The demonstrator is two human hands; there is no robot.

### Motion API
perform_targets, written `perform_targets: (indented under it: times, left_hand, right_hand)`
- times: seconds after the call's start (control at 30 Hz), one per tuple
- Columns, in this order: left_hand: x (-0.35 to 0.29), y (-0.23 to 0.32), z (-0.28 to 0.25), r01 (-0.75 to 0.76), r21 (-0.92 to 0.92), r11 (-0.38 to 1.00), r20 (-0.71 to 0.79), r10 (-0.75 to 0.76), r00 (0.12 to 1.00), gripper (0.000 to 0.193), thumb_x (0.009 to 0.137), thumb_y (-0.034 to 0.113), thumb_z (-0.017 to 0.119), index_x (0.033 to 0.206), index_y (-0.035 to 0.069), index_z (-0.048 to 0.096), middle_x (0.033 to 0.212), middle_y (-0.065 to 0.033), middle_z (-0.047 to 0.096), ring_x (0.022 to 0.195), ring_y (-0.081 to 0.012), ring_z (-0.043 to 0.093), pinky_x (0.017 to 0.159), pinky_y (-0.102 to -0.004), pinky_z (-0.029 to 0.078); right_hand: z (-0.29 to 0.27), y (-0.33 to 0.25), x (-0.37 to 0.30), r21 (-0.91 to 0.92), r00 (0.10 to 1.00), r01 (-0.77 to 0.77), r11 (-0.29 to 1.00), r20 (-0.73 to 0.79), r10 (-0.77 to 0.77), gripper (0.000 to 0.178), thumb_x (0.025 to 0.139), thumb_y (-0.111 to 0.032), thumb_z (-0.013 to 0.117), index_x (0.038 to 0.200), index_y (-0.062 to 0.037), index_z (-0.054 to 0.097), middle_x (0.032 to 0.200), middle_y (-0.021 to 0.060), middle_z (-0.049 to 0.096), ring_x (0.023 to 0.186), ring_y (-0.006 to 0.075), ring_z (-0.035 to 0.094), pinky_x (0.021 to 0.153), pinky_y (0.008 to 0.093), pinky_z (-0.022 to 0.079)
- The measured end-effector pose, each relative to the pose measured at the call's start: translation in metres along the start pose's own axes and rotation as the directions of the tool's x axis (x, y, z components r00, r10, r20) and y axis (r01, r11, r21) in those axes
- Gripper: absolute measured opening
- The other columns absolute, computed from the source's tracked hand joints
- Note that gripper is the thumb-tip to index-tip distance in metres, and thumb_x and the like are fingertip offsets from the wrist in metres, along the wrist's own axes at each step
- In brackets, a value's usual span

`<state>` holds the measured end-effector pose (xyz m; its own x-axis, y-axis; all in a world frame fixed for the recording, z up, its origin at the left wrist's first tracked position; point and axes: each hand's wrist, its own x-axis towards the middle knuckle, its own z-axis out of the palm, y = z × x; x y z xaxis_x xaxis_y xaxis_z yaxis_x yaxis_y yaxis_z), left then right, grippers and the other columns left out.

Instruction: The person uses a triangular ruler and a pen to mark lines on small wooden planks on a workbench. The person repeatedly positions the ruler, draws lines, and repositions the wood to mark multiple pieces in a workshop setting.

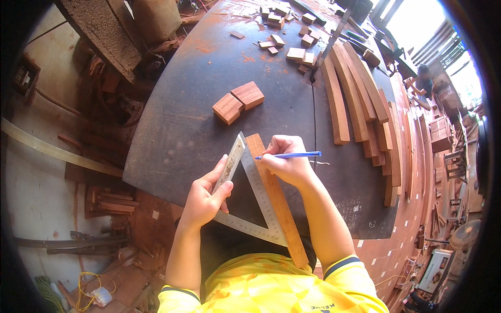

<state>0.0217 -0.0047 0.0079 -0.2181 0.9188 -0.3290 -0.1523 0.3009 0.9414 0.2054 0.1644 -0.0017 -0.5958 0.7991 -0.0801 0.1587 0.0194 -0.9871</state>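
Note:
My left hand (207, 199) grips the thick edge of a metal triangle square (259, 188), thumb on one side and fingers on the other. The square's long graduated edge lies along a narrow wooden strip (278, 204) that runs from the dark table toward my body. Between the fingers of my right hand (288, 159) is a blue pen (300, 154), its tip at the strip near the strip's far end. Beyond the square, two short wooden blocks (237, 103) touch each other on the table.
The dark table (177, 115) has a saw slot and a blade guard (334, 41). Several long wooden strips (360, 99) lie stacked along its right side. Small offcuts (296, 54) and sawdust lie at the far end. A person (421, 83) is in the background at right.

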Motion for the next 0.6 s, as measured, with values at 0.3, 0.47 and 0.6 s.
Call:
perform_targets:
  times: [0.3, 0.47, 0.6]
  left_hand:
    - [0.0001, 0.0007, -0.0004, -0.003, 0.002, 1.0, 0.002, 0.003, 1.0, 0.061, 0.102, 0.008, 0.067, 0.16, 0.004, 0.047, 0.101, -0.0035, 0.068, 0.08, -0.0085, 0.059, 0.055, -0.0246, 0.056]
    - [0.0004, 0.0, -0.0009, -0.005, 0.009, 1.0, 0.002, 0.005, 1.0, 0.06, 0.102, 0.008, 0.067, 0.159, 0.005, 0.048, 0.101, -0.0035, 0.068, 0.079, -0.0085, 0.059, 0.055, -0.0245, 0.056]
    - [0.0007, 0.0006, -0.0007, -0.008, 0.014, 1.0, 0.001, 0.008, 1.0, 0.06, 0.102, 0.009, 0.068, 0.159, 0.005, 0.048, 0.1, -0.0034, 0.069, 0.079, -0.0089, 0.059, 0.055, -0.0247, 0.056]
  right_hand:
    - [-0.0005, -0.0015, -0.0001, -0.039, 1.0, 0.018, 0.999, 0.008, -0.017, 0.029, 0.079, -0.009, 0.082, 0.066, -0.0016, 0.057, 0.068, 0.0004, 0.064, 0.068, 0.0031, 0.055, 0.056, 0.0256, 0.045]
    - [-0.0002, -0.0022, -0.0004, -0.034, 1.0, 0.017, 0.999, 0.007, -0.017, 0.028, 0.08, -0.009, 0.081, 0.066, -0.0017, 0.058, 0.068, 0.0009, 0.065, 0.068, 0.0032, 0.055, 0.056, 0.0256, 0.045]
    - [-0.0001, -0.0012, -0.0002, -0.039, 1.0, 0.02, 0.999, 0.01, -0.02, 0.026, 0.08, -0.01, 0.081, 0.067, -0.0014, 0.06, 0.068, 0.0011, 0.065, 0.067, 0.0036, 0.056, 0.056, 0.0259, 0.046]
